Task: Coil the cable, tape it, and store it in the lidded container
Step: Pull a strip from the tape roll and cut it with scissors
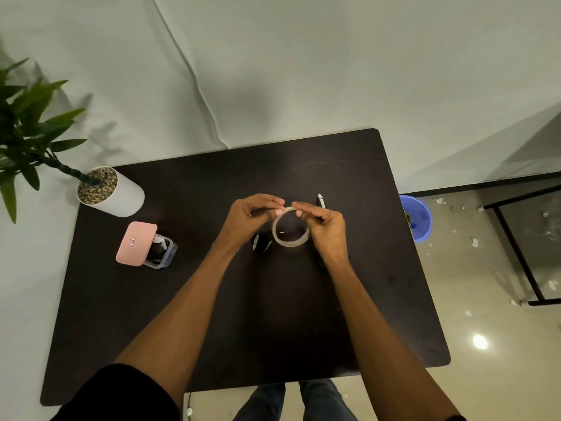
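While raised just above a dark table [212, 299], holding a ring of clear tape [290, 227] between two bare hands. Left hand [247, 221] closed with fingertips [280, 211] pinched together at the top edge of the roll, apparently on the loose end of the tape, though too small to tell for sure. Right hand [324, 227] wrapped along the right side of the roll, thumb and forefinger clamped on its upper rim just beside the left fingertips. Below and between the hands, lying on the table, a dark coiled cable [261, 243], partly hidden by the left wrist. Well to the left, a clear container [161, 253] with a pink lid [136, 244] resting askew over it, dark contents inside. Near the far left corner, a white pot [117, 196] filled with pebbles and holding a green plant [27, 129]. Just beyond the right hand, a pen-like thing [321, 201] with a white tip. Off the table to the right, a blue bucket [418, 218] on the floor.
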